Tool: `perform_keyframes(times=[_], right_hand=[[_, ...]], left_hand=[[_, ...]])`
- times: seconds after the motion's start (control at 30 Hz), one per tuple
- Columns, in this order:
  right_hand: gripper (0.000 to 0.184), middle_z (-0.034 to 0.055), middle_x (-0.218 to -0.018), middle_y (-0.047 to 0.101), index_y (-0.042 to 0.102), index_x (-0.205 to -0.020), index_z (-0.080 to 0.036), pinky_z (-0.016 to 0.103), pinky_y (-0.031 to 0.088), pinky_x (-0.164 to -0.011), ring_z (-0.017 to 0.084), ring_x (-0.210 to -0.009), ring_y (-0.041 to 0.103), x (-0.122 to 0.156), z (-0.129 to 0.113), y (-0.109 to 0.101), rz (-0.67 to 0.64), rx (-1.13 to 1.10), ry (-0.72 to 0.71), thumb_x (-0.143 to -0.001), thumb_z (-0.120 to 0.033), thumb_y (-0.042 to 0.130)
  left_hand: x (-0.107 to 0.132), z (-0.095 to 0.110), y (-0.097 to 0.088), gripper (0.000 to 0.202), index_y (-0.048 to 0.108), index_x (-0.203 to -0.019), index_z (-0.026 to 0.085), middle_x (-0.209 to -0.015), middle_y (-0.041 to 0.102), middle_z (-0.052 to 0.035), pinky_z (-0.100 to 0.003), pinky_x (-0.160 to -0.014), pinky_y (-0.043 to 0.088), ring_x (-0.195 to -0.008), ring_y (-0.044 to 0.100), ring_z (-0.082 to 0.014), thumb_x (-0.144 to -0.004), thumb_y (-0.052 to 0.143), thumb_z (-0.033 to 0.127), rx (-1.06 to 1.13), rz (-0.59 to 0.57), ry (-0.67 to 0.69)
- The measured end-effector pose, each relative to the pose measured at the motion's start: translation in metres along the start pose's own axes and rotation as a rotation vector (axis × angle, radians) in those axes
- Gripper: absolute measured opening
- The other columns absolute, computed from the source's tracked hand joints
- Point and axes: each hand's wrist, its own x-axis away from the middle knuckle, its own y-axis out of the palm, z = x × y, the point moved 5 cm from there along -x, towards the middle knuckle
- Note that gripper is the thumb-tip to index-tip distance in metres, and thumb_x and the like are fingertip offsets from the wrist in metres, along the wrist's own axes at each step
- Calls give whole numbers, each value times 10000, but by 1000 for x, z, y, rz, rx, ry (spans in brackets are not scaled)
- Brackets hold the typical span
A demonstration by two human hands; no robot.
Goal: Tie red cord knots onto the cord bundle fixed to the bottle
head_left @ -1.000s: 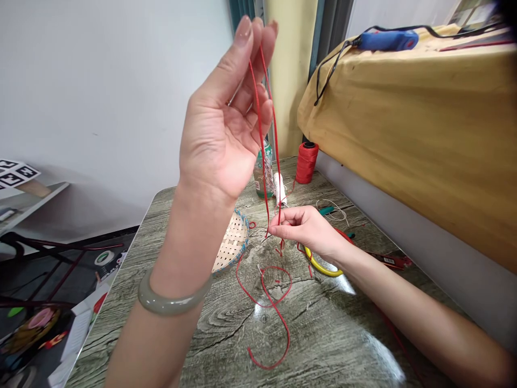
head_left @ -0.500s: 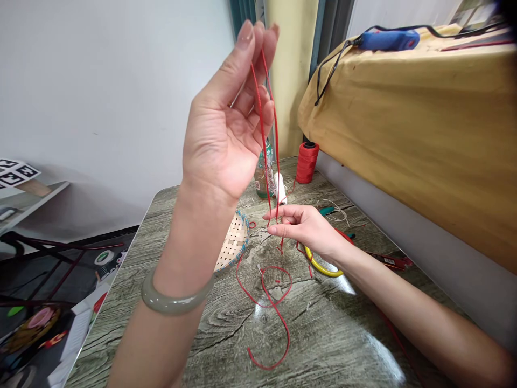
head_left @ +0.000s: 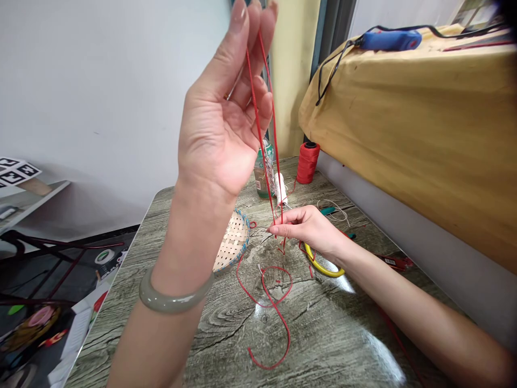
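High in the view, my left hand [head_left: 226,113] holds a red cord [head_left: 276,129] near its fingertips, with a grey-green bangle [head_left: 175,296] round the wrist. Two strands of the cord run down, taut, to my right hand [head_left: 302,226], whose thumb and fingers pinch them above the table. A short end hangs below that pinch. On the wood-grain table [head_left: 218,350] another length of red cord [head_left: 288,334] lies in a loose curl. A yellow ring [head_left: 325,269] lies under my right wrist, partly hidden by it.
A woven basket [head_left: 234,242] sits beside my left forearm. Toward the back stand a glass jar [head_left: 263,172], a white thread spool [head_left: 280,188] and a red thread spool [head_left: 307,163]. At right, a yellow cloth-covered surface [head_left: 404,118] carries a blue corded tool [head_left: 390,40].
My left hand has risen slightly, its fingertips now at the top edge. My right fingers have closed onto both strands, with the pinch shifted slightly right.
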Motion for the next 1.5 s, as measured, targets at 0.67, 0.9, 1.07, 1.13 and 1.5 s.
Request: perform_keyframes(times=[0.67, 0.9, 1.07, 1.13, 1.5], right_hand=[[293, -40, -539, 464, 685, -827, -137, 211, 219, -454, 54, -484, 341, -4, 4, -8, -124, 45, 58, -660, -377, 677], [336, 4, -673, 543, 617, -1079, -115, 196, 346, -516, 59, -557, 431, -5, -2, -38, -31, -163, 104, -760, -197, 546], [304, 34, -759, 616, 646, -1020, -127, 199, 377, -540, 69, -602, 490, 1, -20, -53, 17, -174, 20, -743, -244, 601], [277, 39, -780, 640, 670, -970, -144, 198, 343, -477, 68, -558, 473, 5, -28, -57, 70, -93, 6, -744, -290, 604], [238, 45, -815, 625, 691, -957, -183, 280, 422, -639, 156, -738, 564, 20, -59, -56, 212, 446, -304, -795, -286, 550]], left_hand=[[-3, 14, -13, 263, 572, -722, 176, -769, 626, 90, -59, -651, 491, -1144, 477, -56, -895, 380, 126, -104, 48, 68], [6, 11, -50, 158, 657, -646, 289, -845, 697, 7, -275, -731, 547, -1047, 557, -198, -712, 646, 146, -369, 197, 169], [27, -26, -65, 42, 700, -674, 193, -719, 695, 2, -216, -691, 493, -737, 625, -110, -682, 677, 159, -498, 183, -5], [36, -45, -69, 38, 707, -681, 183, -709, 700, -3, -209, -709, 474, -714, 619, -97, -676, 680, 157, -537, 163, -133], [55, -101, -76, 93, 723, -690, 155, -691, 694, -39, -189, -442, 343, -486, 462, -47, -608, 716, 198, -439, 254, -360]])
